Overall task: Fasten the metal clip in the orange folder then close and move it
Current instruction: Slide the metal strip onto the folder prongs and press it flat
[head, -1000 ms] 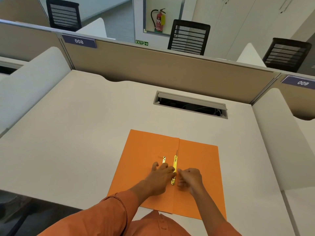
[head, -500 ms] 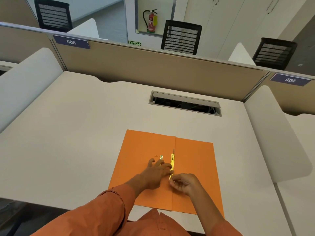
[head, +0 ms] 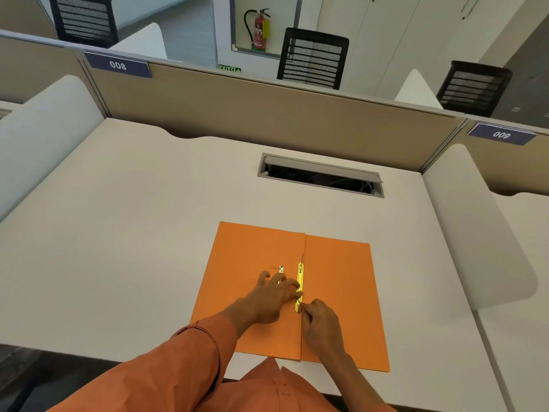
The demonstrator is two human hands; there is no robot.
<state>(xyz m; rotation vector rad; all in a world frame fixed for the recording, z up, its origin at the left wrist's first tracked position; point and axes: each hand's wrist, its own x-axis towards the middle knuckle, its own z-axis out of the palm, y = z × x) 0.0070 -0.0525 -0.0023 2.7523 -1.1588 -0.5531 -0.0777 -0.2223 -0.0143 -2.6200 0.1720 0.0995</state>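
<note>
The left hand (head: 271,295) lies palm down on the open orange folder (head: 335,292), fingers spread flat, their tips pressing the middle of the metal clip (head: 300,288) along the fold. The right hand (head: 319,321) is curled, its fingers pinched on the clip's near end. The folder lies open at the near middle of the white bench (head: 118,233); a second small brass piece (head: 281,269) sits just left of the clip, partly under the left fingers. Partition tags read "008" (head: 118,65) and "009" (head: 501,134); a green sign (head: 229,68) reads "EXIT". A cable slot (head: 320,175) opens beyond the folder, well apart from it. A fire extinguisher (head: 260,29) hangs in the background.
</note>
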